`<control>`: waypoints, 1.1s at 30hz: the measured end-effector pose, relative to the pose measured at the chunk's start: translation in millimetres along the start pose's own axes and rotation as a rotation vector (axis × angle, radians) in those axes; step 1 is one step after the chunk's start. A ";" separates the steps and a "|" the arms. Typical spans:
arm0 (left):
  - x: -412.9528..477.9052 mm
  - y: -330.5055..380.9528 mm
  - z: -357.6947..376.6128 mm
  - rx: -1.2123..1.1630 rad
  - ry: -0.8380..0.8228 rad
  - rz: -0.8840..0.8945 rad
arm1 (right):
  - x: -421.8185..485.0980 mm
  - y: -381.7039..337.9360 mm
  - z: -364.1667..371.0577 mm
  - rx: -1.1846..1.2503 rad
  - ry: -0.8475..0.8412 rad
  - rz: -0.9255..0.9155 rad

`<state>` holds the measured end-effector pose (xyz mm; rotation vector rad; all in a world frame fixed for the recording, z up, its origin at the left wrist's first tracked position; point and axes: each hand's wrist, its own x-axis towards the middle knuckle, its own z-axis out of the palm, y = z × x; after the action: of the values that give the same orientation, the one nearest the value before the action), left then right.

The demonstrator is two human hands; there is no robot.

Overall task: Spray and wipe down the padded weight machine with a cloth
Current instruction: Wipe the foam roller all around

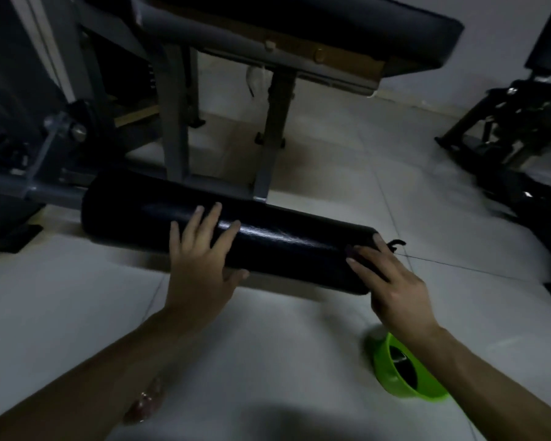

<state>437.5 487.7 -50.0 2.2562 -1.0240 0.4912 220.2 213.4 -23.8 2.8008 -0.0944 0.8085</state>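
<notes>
— How many pads?
— Two. One flat bench pad (pixel 299 20) up top, and one long roller (pixel 283 246) low over the tiles (pixel 331 154). The roller is black, cylindrical and glossy.
— Hands?
— Two, both on the roller. The left hand (pixel 198 265) lies mid-length, four fingers straight and spread on top, thumb at the front. The right hand (pixel 395 288) covers the right end, over a dark scrap (pixel 352 249); too dim to tell whether its fingers pinch it.
— Anything else?
— One round bright-green tub (pixel 392 377) under the right wrist, and two grey metal legs (pixel 175 122) behind.
</notes>
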 end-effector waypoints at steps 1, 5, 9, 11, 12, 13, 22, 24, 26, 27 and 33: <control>1.3 4.3 3.1 0.030 -0.004 0.012 | -8.5 6.0 -2.0 0.002 0.006 0.031; 10.3 6.5 8.8 0.099 0.053 0.027 | -12.1 6.0 1.5 0.065 0.051 0.160; 21.8 3.3 8.1 0.096 -0.007 0.038 | 30.6 -34.8 16.9 0.156 0.098 0.055; 20.4 -2.6 6.7 0.075 0.004 0.054 | 61.0 -68.7 25.7 0.188 0.120 -0.035; 17.8 -8.5 4.1 0.063 0.030 0.055 | 76.7 -86.2 29.5 0.196 0.125 -0.067; 14.8 -16.1 -0.2 0.057 0.052 0.033 | 92.1 -101.8 33.0 0.205 0.129 -0.096; -6.3 -104.4 -46.8 -0.096 0.211 -0.479 | 222.2 -235.0 67.0 0.322 0.038 -0.277; -1.3 -111.0 -44.3 -0.120 0.263 -0.496 | 245.4 -260.2 65.6 0.372 0.042 -0.240; -1.1 -124.7 -42.1 -0.204 0.274 -0.514 | 268.4 -285.3 68.4 0.427 0.043 -0.249; -1.6 -129.8 -39.1 -0.320 0.264 -0.527 | 275.5 -291.5 71.9 0.429 0.036 -0.288; -4.4 -132.6 -40.9 -0.780 0.287 -0.588 | 264.4 -267.3 79.0 0.352 -0.089 -0.275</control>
<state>533.5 585.8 -71.2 1.5971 -0.2802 0.1098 517.9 455.1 -0.4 3.0749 0.4523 0.6896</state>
